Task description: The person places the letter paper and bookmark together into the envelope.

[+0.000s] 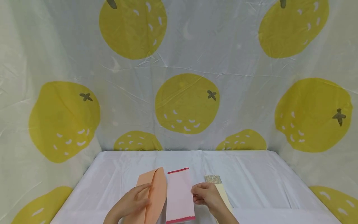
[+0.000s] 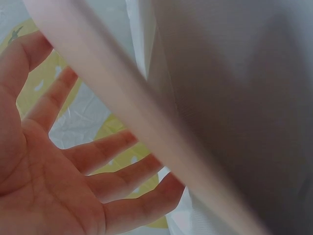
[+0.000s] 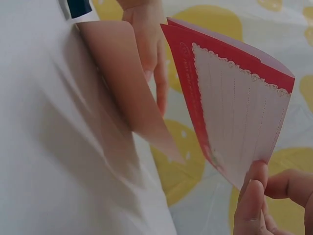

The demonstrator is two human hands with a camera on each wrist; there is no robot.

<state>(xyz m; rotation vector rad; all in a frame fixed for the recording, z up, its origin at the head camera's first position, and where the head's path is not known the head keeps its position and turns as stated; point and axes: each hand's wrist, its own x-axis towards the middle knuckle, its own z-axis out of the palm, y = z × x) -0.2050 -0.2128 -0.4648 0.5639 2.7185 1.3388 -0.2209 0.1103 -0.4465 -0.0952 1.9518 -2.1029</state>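
Observation:
My left hand (image 1: 131,200) holds an orange envelope (image 1: 158,194) with its flap raised. Seen from the left wrist, the fingers (image 2: 124,178) are spread and their tips meet the envelope's pale edge (image 2: 122,100); the far sides of the fingertips are hidden. Between thumb and fingers, my right hand (image 1: 205,195) pinches the right side of a folded card (image 1: 179,196). This card is pink with red end strips, and lined white with a scalloped border inside (image 3: 234,93). The envelope's flap (image 3: 115,63) stands out left of the card in the right wrist view.
A cream paper strip with a speckled top (image 1: 213,179) lies partly behind my right hand. White cloth (image 1: 251,174) covers the table. Behind and beside it hang curtains printed with yellow fruit (image 1: 187,104). A small dark blue object (image 3: 78,7) shows at the right wrist view's top edge.

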